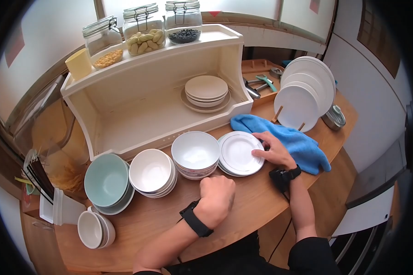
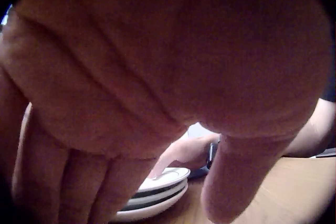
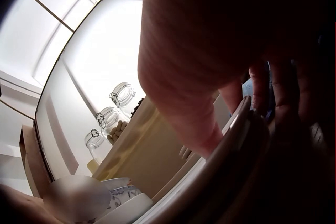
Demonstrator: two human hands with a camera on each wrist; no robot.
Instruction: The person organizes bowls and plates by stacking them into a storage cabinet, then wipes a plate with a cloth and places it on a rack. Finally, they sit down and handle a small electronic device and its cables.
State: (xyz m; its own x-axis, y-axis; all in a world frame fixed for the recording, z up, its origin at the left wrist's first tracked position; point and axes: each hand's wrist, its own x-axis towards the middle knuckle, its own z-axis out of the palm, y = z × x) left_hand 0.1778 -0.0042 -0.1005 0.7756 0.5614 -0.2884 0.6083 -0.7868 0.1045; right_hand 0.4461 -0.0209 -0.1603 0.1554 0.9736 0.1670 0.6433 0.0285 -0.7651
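Note:
A stack of small white plates (image 1: 241, 154) sits on the table, and my right hand (image 1: 276, 151) is at its right rim. In the right wrist view the thumb (image 3: 202, 129) presses on the top plate while the other fingers reach down over the outer edge. My left hand (image 1: 217, 197) hovers by the front of the white bowl stack (image 1: 196, 153), holding nothing. Its fingers (image 2: 79, 182) hang loosely with the thumb apart in the left wrist view, where the plate stack (image 2: 163, 184) shows behind them.
White bowls (image 1: 151, 172), green bowls (image 1: 106, 181) and cups (image 1: 94, 229) line the left. Behind stands a cream shelf (image 1: 137, 101) holding stacked dishes (image 1: 206, 89), with glass jars (image 1: 144, 34) on top. A blue cloth (image 1: 284, 142) and upright plates (image 1: 303, 98) lie to the right.

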